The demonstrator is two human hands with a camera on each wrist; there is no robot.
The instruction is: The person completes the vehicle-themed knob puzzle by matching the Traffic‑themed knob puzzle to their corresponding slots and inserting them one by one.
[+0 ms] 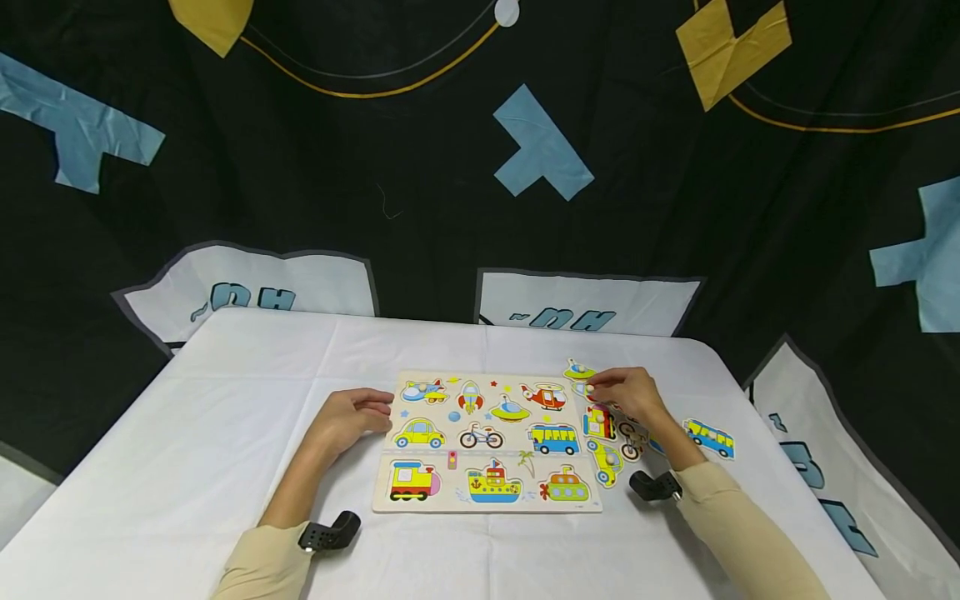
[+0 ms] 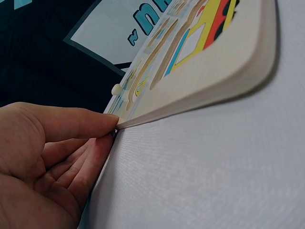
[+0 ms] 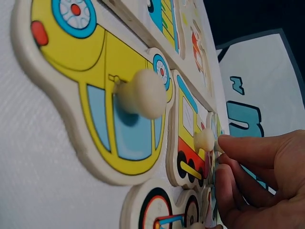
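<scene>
A pale wooden puzzle board [image 1: 487, 502] printed with vehicles lies flat on the white table. My left hand [image 1: 351, 423] is at its left side, fingertips touching the edge, and the left wrist view shows the contact close up. Across the board, my right hand [image 1: 630, 393] reaches over the loose pieces, thumb and fingertips pinched at a small piece [image 1: 581, 389] whose picture is mostly hidden. Just beside the fingers are a flying saucer piece [image 1: 579, 370] and a train piece [image 1: 597, 422]. In the right wrist view, a yellow car piece [image 3: 124, 109] with a round knob is nearest the camera.
More loose pieces lie right of the board: a bicycle [image 1: 630, 447] under the right forearm and a bus [image 1: 709, 438] beyond it. A dark patterned cloth [image 1: 420, 183] hangs behind the table [image 1: 262, 367]. Black wrist cameras sit at both cuffs.
</scene>
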